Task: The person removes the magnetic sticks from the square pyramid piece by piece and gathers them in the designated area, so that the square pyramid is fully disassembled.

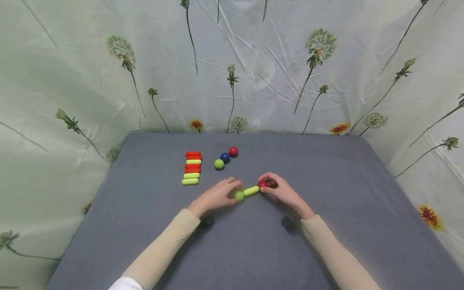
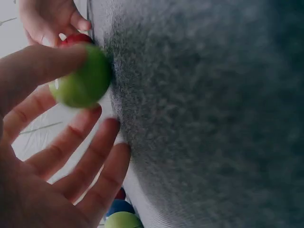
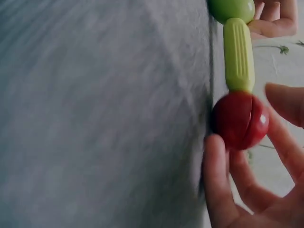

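In the head view my left hand [image 1: 219,195] holds a green ball [image 1: 239,195] between thumb and fingers. The left wrist view shows its thumb [image 2: 57,64] lying over that ball, the other fingers spread below. A ribbed yellow-green stick [image 1: 251,191] joins the green ball to a red ball [image 1: 263,185], seen end to end in the right wrist view. My right hand [image 1: 282,191] has its fingers curved round the red ball. In the right wrist view, a fingertip [image 3: 216,145] meets the ball's lower side, while the thumb [image 3: 285,102] appears slightly off it.
Left of the hands, several red and yellow-green sticks [image 1: 192,170] lie in a column on the grey table [image 1: 232,257]. Behind the hands, a green ball [image 1: 219,164], a blue ball [image 1: 225,157] and a red ball [image 1: 233,151] form a diagonal row. A flowered curtain [image 1: 268,80] hangs behind.
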`<action>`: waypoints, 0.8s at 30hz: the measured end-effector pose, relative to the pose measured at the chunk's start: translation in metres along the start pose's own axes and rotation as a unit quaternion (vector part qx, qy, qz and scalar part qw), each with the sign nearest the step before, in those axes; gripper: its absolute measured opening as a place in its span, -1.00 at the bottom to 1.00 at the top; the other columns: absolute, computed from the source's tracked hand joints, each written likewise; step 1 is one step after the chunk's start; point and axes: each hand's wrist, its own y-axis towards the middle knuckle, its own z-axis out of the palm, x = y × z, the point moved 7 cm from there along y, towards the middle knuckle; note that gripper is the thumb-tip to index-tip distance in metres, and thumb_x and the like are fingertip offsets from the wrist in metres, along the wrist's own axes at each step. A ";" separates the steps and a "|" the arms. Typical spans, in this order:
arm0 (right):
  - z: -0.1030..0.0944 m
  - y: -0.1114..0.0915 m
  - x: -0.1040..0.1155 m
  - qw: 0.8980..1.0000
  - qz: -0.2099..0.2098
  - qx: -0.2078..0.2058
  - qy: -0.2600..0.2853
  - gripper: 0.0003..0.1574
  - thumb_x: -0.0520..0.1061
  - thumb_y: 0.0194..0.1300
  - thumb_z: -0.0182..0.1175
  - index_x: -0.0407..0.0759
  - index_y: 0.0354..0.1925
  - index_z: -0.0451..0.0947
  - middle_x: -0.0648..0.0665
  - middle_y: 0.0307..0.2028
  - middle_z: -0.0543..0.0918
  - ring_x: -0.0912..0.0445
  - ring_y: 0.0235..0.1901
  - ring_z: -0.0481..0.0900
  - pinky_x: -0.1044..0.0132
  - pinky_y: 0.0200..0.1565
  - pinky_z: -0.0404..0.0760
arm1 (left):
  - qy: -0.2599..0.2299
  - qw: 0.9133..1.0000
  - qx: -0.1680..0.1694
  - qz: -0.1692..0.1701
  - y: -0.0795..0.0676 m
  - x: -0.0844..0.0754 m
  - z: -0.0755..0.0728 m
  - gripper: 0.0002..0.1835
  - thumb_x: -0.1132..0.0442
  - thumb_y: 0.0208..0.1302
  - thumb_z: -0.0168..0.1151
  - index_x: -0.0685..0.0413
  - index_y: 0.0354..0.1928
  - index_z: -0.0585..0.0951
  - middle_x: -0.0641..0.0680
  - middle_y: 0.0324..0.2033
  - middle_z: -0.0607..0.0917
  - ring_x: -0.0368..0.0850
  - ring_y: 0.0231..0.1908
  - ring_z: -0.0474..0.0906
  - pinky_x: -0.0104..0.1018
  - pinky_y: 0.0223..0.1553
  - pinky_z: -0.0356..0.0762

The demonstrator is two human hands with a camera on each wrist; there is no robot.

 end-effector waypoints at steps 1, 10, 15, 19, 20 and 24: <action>0.000 -0.001 0.000 1.000 -0.004 0.010 0.002 -0.71 -0.20 0.26 0.27 -0.17 -0.03 0.55 -0.13 -0.15 0.59 0.02 -0.19 0.53 0.17 -0.14 0.46 | 0.008 1.000 0.003 0.004 0.002 -0.001 0.001 -0.62 0.32 0.10 0.34 -0.06 -0.01 0.54 -0.08 -0.20 0.46 -0.18 -0.23 0.41 -0.31 -0.16 0.47; 0.000 -0.006 -0.002 1.000 0.008 0.028 -0.005 -0.70 -0.11 0.27 0.27 -0.11 -0.02 0.58 -0.10 -0.15 0.60 0.03 -0.19 0.50 0.16 -0.16 0.45 | -0.039 0.999 -0.022 -0.003 0.015 0.006 -0.011 -0.68 0.38 0.06 0.28 0.03 -0.10 0.54 -0.02 -0.28 0.45 -0.14 -0.31 0.44 -0.31 -0.30 0.46; 0.001 -0.004 -0.003 1.000 0.012 0.025 -0.003 -0.70 -0.12 0.27 0.27 -0.12 -0.02 0.59 -0.10 -0.15 0.60 0.02 -0.18 0.50 0.17 -0.15 0.44 | -0.154 0.976 -0.141 -0.069 0.030 0.029 -0.023 -0.72 0.44 0.17 0.29 0.14 -0.11 0.46 0.13 -0.18 0.59 -0.05 -0.23 0.56 -0.22 -0.18 0.55; 0.000 -0.004 -0.004 1.000 0.014 0.022 -0.005 -0.69 -0.11 0.27 0.27 -0.12 -0.01 0.59 -0.09 -0.15 0.59 0.03 -0.18 0.49 0.17 -0.16 0.44 | -0.149 0.966 -0.183 -0.109 0.045 0.037 -0.026 -0.74 0.42 0.19 0.30 0.15 -0.13 0.45 0.15 -0.19 0.60 -0.03 -0.23 0.55 -0.18 -0.14 0.53; 0.000 -0.004 -0.004 1.000 0.015 0.022 -0.007 -0.68 -0.11 0.27 0.27 -0.12 0.00 0.59 -0.09 -0.15 0.59 0.03 -0.18 0.49 0.18 -0.16 0.45 | -0.138 0.966 -0.186 -0.115 0.049 0.038 -0.026 -0.74 0.42 0.20 0.30 0.15 -0.13 0.45 0.14 -0.20 0.60 -0.03 -0.23 0.54 -0.18 -0.14 0.53; -0.001 -0.004 -0.004 1.000 0.019 0.019 -0.004 -0.67 -0.09 0.27 0.28 -0.12 0.00 0.58 -0.08 -0.14 0.59 0.03 -0.18 0.50 0.18 -0.16 0.46 | -0.095 0.968 -0.193 -0.129 0.059 0.037 -0.028 -0.75 0.41 0.19 0.30 0.18 -0.13 0.47 0.15 -0.23 0.58 0.00 -0.20 0.49 -0.14 -0.12 0.49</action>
